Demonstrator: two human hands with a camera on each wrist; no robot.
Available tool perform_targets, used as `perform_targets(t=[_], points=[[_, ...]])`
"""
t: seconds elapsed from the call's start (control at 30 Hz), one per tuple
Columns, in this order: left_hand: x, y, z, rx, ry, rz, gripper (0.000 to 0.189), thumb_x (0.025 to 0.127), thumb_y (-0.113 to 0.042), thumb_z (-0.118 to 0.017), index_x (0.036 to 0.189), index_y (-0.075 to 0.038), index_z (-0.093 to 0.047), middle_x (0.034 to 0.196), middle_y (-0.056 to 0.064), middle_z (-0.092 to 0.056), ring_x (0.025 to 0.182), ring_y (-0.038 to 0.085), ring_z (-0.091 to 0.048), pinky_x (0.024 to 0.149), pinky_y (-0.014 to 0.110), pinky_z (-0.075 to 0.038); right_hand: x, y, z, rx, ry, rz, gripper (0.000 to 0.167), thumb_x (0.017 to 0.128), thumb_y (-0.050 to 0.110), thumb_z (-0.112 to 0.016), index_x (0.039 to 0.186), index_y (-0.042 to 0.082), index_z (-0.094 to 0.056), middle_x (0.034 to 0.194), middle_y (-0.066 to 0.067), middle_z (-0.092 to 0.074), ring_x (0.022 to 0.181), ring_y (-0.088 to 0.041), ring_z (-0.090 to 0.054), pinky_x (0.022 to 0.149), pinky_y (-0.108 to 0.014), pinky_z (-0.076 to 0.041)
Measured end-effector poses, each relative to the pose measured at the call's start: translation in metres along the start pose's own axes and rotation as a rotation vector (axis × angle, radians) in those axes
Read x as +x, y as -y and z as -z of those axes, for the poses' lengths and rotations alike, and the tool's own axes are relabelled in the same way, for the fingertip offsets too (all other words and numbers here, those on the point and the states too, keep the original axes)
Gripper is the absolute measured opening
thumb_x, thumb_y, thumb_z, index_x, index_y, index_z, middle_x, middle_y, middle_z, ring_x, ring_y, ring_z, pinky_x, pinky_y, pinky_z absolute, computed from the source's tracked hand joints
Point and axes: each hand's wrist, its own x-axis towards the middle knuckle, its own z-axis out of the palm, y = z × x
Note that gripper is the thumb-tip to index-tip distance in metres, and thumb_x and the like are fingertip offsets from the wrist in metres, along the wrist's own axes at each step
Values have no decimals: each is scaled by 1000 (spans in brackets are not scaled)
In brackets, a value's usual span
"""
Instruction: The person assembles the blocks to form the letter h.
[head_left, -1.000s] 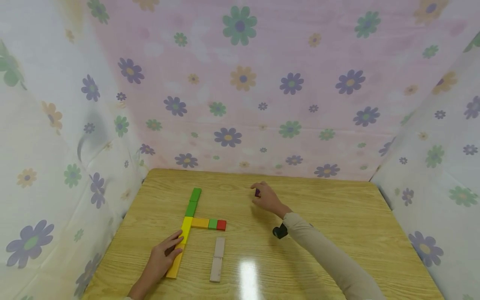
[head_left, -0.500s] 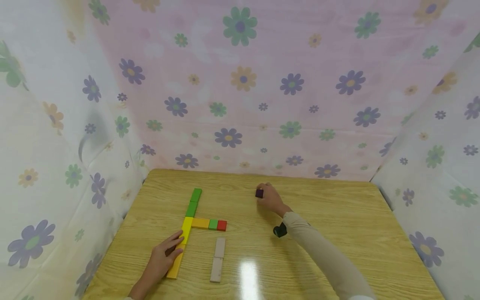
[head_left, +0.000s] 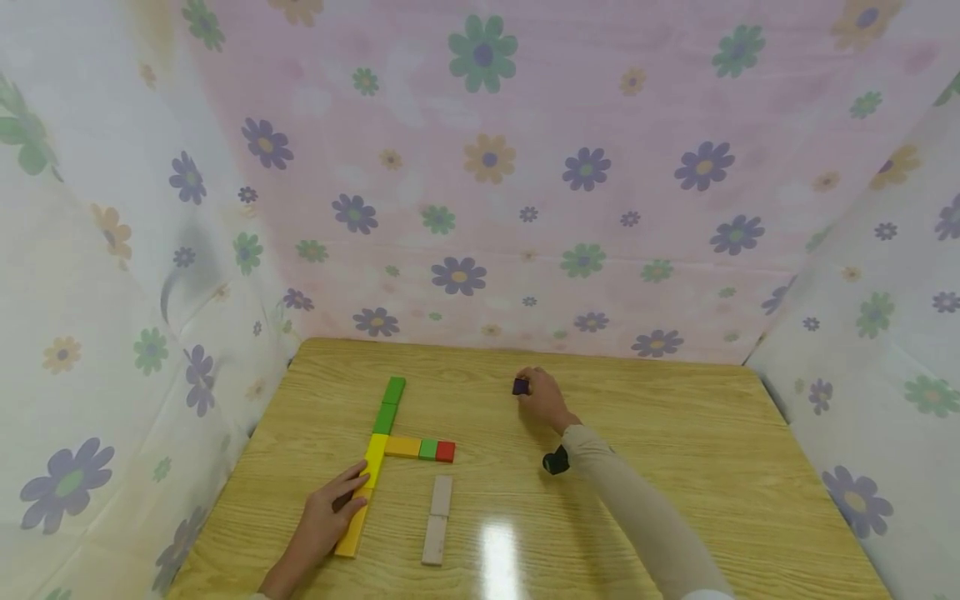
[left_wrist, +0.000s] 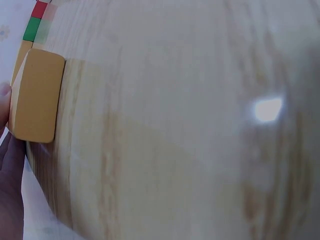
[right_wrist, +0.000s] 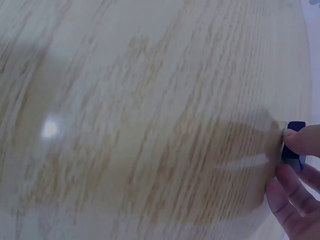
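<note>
My right hand pinches a small dark purple block between thumb and fingers near the table's far edge. In the right wrist view, the thumb lies on one side of this dark block and fingers on the other. My left hand rests along a line of blocks, its fingertips touching the yellow block and its thumb on the orange block. Two green blocks continue that line away from me. An orange block, a small green block and a red block branch off to the right.
Two plain wooden blocks lie end to end right of the line. The wood-grain table is enclosed by flowered cloth at the back and sides. A black wrist device hangs below the right sleeve.
The right hand's fingers have closed around the dark purple block, which now shows more clearly at the fingertips. The left hand and the line of blocks stay put.
</note>
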Motion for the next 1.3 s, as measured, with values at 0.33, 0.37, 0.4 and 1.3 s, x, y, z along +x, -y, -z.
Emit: perform_targets(t=[0.33, 0.37, 0.4, 1.3], points=[[0, 0, -2, -3, 4, -12, 37, 83, 0, -70, 119, -1, -65, 136, 10, -52, 122, 31, -49, 88, 14, -46, -4, -6, -3, 62, -52, 31, 26, 81, -4, -69, 107, -3, -65, 97, -18, -60, 80, -28, -56, 69, -41, -51], [0, 0, -2, -1, 2, -17, 37, 83, 0, -70, 119, -1, -65, 135, 10, -53, 122, 31, -49, 88, 15, -47, -4, -5, -2, 68, -52, 27, 25, 82, -4, -69, 107, -3, -65, 97, -19, -59, 80, -28, -55, 69, -41, -51], [0, 0, -2, -1, -2, -17, 37, 83, 0, -70, 119, -1, -65, 135, 10, -53, 122, 31, -49, 87, 15, -47, -5, -5, -2, 75, -54, 23, 25, 82, -4, -69, 107, -3, -65, 98, -19, -59, 80, -28, -55, 70, -41, -51], [-2, -3, 1, -4, -3, -28, 36, 83, 0, -69, 119, 1, -65, 134, 14, -53, 121, 35, -49, 87, 18, -49, -19, 34, 7, 186, -13, 81, 26, 82, -5, -71, 107, 0, -66, 103, -15, -61, 74, -21, -59, 65, -33, -53]])
